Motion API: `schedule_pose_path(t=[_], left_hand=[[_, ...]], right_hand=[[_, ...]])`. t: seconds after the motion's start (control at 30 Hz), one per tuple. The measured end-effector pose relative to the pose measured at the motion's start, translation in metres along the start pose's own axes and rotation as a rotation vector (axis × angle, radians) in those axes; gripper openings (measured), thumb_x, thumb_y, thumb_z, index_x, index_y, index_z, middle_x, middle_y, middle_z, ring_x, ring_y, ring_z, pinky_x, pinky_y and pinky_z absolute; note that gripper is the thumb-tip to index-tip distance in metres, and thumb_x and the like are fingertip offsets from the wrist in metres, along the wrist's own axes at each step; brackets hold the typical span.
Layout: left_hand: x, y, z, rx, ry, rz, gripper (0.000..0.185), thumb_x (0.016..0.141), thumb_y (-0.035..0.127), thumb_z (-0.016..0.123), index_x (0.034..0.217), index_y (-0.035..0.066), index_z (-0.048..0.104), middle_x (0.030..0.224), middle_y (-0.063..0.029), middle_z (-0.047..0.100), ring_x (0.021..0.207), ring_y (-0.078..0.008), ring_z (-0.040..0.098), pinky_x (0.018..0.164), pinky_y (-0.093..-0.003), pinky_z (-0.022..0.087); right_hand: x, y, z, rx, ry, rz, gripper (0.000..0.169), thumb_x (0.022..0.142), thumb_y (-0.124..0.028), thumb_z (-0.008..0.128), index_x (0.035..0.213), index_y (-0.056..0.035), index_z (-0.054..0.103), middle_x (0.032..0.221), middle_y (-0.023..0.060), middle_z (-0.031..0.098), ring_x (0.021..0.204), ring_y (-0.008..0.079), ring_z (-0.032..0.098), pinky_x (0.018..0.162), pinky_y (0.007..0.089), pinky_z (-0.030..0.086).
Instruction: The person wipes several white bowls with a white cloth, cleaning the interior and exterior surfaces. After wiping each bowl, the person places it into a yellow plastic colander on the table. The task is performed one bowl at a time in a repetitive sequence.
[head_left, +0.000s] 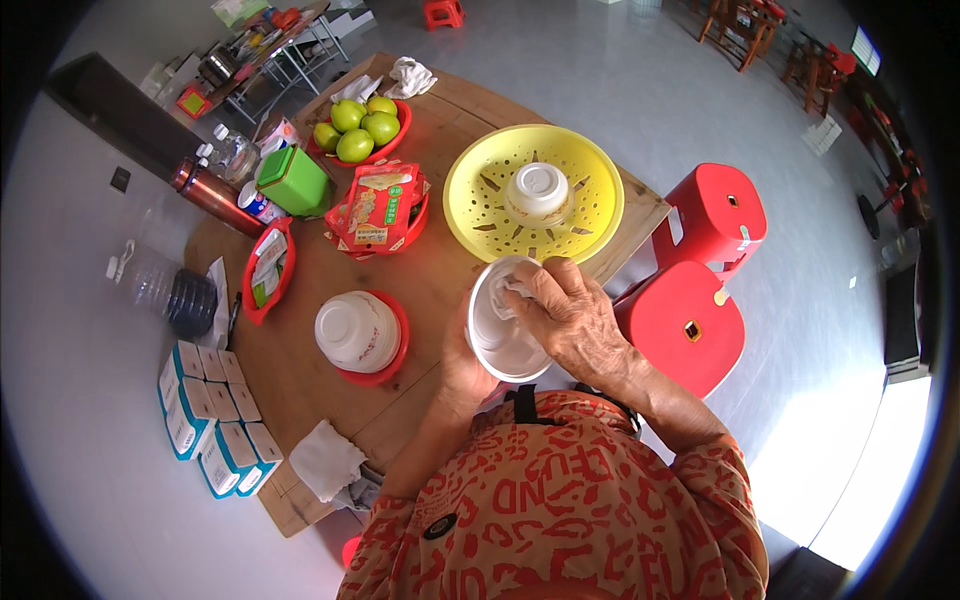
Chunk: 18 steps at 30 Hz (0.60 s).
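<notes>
A white bowl (517, 349) is tilted in front of my body, its inside turned up to me. My left hand (459, 360) grips it from the left and below. In my right hand (574, 319) is a crumpled white cloth or tissue (504, 292), pressed against the bowl's inner wall. Just beyond, a yellow perforated colander (465, 195) holds a white patterned bowl (538, 193) upside down. To the left, a stack of inverted white bowls (356, 331) rests on a red plate or basin (400, 341).
The wooden table (300, 390) carries a red bowl of green fruit (356, 124), red packets (379, 206), a green canister (292, 181), a copper-coloured flask (217, 196) and a folded white cloth (326, 459). Teal-and-white boxes (217, 420) line the left edge. Red stools (682, 330) stand at right.
</notes>
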<state>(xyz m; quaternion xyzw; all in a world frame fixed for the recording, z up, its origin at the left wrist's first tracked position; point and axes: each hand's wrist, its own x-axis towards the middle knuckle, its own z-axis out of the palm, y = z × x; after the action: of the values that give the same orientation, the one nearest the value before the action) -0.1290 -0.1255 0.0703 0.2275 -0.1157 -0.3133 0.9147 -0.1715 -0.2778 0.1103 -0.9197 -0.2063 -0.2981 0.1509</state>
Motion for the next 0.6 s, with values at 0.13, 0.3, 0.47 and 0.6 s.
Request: schedule_pose_path(t=[0.13, 0.3, 0.47, 0.6], left_hand=[[0.011, -0.021, 0.003, 0.13, 0.017, 0.011, 0.054, 0.095, 0.039, 0.043, 0.135, 0.004, 0.034, 0.127, -0.0122, 0.048, 0.116, -0.0209, 0.049, 0.099, -0.0372, 0.041], [0.016, -0.041, 0.013, 0.2, 0.11, 0.023, 0.059, 0.093, 0.05, 0.04, 0.13, 0.004, 0.043, 0.124, -0.013, 0.053, 0.111, -0.024, 0.054, 0.095, -0.0399, 0.045], [0.018, -0.06, 0.014, 0.15, 0.157, 0.066, 0.062, 0.092, 0.052, 0.037, 0.132, 0.006, 0.042, 0.128, -0.0111, 0.051, 0.116, -0.0233, 0.051, 0.098, -0.04, 0.042], [0.019, -0.055, 0.018, 0.23, 0.174, 0.065, 0.062, 0.093, 0.053, 0.035, 0.133, 0.006, 0.042, 0.13, -0.01, 0.051, 0.119, -0.0228, 0.049, 0.1, -0.0404, 0.04]], right_hand=[[-0.02, 0.009, -0.011, 0.066, -0.148, 0.097, 0.034, 0.062, -0.004, 0.065, 0.096, 0.0002, 0.062, 0.093, 0.0094, 0.054, 0.091, 0.0271, 0.055, 0.07, 0.0357, 0.054], [-0.036, 0.016, -0.016, 0.529, -0.121, 0.18, 0.03, 0.07, -0.003, 0.068, 0.1, -0.0046, 0.063, 0.094, 0.0123, 0.061, 0.085, 0.0304, 0.061, 0.072, 0.0369, 0.054], [-0.031, 0.016, -0.012, 0.317, 0.209, 0.284, 0.036, 0.069, 0.0, 0.066, 0.104, -0.0052, 0.062, 0.1, 0.0132, 0.059, 0.09, 0.0332, 0.059, 0.076, 0.0391, 0.052], [-0.032, 0.025, -0.012, 0.086, 0.167, 0.199, 0.031, 0.064, -0.005, 0.065, 0.095, -0.0037, 0.063, 0.096, 0.0107, 0.057, 0.088, 0.0293, 0.058, 0.069, 0.0366, 0.054]])
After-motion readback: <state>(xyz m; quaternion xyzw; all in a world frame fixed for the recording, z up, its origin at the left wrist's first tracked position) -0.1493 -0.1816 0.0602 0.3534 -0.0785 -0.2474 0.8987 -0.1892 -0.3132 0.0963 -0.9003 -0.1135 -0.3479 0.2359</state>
